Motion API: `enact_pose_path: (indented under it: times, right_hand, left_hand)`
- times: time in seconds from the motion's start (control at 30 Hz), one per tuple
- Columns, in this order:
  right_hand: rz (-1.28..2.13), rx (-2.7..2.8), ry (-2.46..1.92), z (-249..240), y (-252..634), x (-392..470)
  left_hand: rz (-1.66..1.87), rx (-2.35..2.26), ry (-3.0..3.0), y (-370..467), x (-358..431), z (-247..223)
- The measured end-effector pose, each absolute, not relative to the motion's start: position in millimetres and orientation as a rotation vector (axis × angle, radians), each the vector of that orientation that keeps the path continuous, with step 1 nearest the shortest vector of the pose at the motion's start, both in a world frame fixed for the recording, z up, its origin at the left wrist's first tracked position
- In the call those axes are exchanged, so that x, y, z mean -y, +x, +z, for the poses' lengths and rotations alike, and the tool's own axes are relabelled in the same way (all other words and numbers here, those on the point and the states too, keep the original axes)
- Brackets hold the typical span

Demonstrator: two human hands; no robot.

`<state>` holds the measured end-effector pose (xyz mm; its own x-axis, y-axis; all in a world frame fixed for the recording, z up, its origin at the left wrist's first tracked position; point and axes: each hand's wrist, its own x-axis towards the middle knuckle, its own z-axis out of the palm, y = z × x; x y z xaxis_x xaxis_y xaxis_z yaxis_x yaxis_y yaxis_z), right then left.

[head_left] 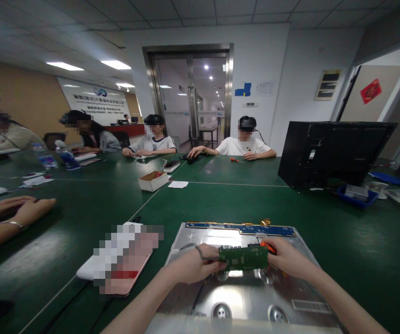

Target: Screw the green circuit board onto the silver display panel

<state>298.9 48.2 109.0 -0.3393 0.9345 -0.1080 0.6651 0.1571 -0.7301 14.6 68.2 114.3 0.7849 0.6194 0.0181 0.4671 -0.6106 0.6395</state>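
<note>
Pinching PCB at L end w/ L hand, curling R hand round orange tool by R end (type unclear). Holding PCB up over panel; prob. mid-job, not set down yet.

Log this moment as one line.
left hand: holds green circuit board | right hand: holds orange item, at board's other end | beneath: silver panel

Bright lights are glowing in the ceiling. Glass doors in a metal frame are standing in the white wall, a tan wall is bearing a white sign, and a green table is spreading below.
</note>
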Motion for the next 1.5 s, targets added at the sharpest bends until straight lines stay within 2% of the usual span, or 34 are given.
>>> enact_pose_path:
  times: [0.47,0.7,1.5]
  right_hand:
    - [0.891,2.149,-1.579,105,301,-49]
    - [0.861,2.200,-1.587,99,303,-52]
    - [0.819,2.229,-1.596,92,302,-52]
  left_hand:
    - [0.283,-0.876,2.360,12,-70,106]
    - [0.246,-0.700,2.341,12,-73,110]
    - [0.215,-0.820,2.267,11,-70,112]
